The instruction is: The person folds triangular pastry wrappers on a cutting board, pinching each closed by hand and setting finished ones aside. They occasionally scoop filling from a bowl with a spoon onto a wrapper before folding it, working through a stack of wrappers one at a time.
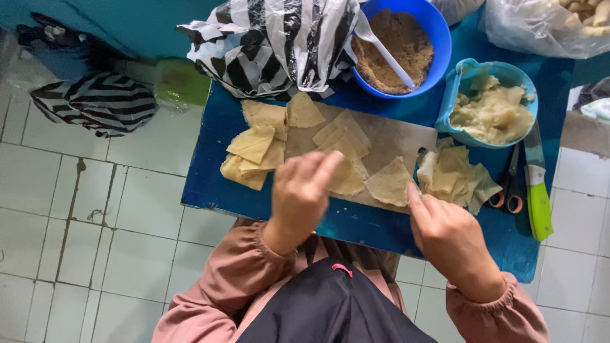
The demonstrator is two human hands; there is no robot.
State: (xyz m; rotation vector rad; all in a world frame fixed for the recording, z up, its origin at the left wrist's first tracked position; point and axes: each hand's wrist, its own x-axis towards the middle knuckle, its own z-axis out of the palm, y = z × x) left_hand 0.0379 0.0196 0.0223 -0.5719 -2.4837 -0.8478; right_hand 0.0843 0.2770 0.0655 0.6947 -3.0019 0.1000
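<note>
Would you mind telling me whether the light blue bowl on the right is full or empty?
Full: the light blue bowl holds a pale mashed filling heaped about to its rim.

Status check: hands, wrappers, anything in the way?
Left hand open above the wrappers. Right hand fingertip on a wrapper. Scissors off to the right, nothing blocking.

We see thin, pale yellow triangular wrappers [389,182] lying flat near the table's near edge. More [255,151] are piled toward its left edge.
</note>
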